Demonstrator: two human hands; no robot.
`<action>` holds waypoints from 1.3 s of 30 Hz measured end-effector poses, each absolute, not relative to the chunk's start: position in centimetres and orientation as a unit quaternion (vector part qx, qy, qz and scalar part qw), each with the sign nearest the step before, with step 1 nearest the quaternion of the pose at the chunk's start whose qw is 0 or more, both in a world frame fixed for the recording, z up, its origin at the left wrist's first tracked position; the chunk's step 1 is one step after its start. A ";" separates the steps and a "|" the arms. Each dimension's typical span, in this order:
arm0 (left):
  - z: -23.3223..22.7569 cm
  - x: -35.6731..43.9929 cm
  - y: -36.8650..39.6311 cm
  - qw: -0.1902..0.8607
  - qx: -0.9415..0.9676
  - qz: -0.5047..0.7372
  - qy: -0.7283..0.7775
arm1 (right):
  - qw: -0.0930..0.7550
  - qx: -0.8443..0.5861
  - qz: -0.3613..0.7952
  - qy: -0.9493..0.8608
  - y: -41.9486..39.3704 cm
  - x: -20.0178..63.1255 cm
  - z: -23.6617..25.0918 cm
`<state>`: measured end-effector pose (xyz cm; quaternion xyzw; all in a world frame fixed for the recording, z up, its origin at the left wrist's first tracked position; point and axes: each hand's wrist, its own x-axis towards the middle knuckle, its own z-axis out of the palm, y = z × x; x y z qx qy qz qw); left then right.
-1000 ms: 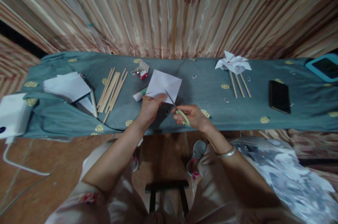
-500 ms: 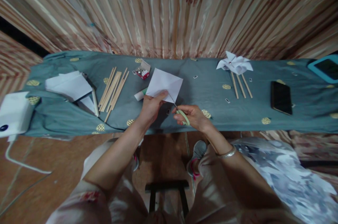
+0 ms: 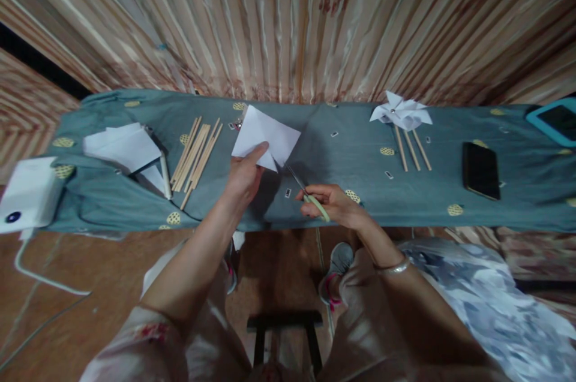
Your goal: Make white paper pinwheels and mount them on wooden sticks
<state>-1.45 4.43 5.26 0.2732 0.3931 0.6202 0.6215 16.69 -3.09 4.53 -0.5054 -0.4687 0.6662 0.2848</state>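
Note:
A square white sheet of paper (image 3: 265,130) is held above the table by my left hand (image 3: 247,173), thumb on top and fingers beneath. A slit runs inward from the paper's lower corner, its two sides spread apart. My right hand (image 3: 330,205) is closed around the green handles of a pair of scissors (image 3: 315,202). The scissor blades point up and left, just off the paper's right lower edge, and look closed. Behind the paper's left edge a small box of pins (image 3: 238,123) is mostly hidden.
Several wooden sticks (image 3: 195,154) lie left of my hands, beside stacked white paper (image 3: 123,145). Paper pinwheels (image 3: 400,112) on sticks lie to the right, then a black phone (image 3: 480,170) and a blue-framed device (image 3: 555,121). A white device (image 3: 31,193) stands at the left end.
The scissors have come out of the paper and moved slightly down and right. My left hand has carried the paper left, and the slit now gapes.

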 end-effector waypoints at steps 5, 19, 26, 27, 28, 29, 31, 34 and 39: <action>4.4 -1.4 4.2 0.609 0.318 0.603 0.404 | 0.362 -0.530 0.622 -0.449 -2.5 18.6 4.6; 2.3 0.5 1.4 0.669 0.462 0.373 0.447 | 0.556 -0.542 0.493 -0.393 0.0 18.5 3.6; 2.2 0.4 1.6 0.656 0.497 0.327 0.464 | 0.612 -0.553 0.419 -0.378 0.9 19.5 3.4; 2.3 0.4 1.7 0.652 0.508 0.320 0.463 | 0.618 -0.558 0.408 -0.375 1.0 19.7 3.5; 2.4 0.3 1.7 0.646 0.518 0.315 0.463 | 0.622 -0.561 0.399 -0.373 1.1 19.9 3.5; 2.5 0.3 1.7 0.640 0.527 0.313 0.464 | 0.625 -0.563 0.394 -0.370 1.1 20.1 3.5; 2.8 0.2 1.6 0.628 0.542 0.312 0.463 | 0.632 -0.563 0.388 -0.364 1.2 20.3 3.5; 3.1 0.1 1.7 0.613 0.554 0.318 0.465 | 0.640 -0.560 0.382 -0.361 1.3 20.5 3.4; 3.5 -0.2 2.0 0.604 0.550 0.329 0.475 | 0.657 -0.560 0.365 -0.349 1.4 20.8 3.6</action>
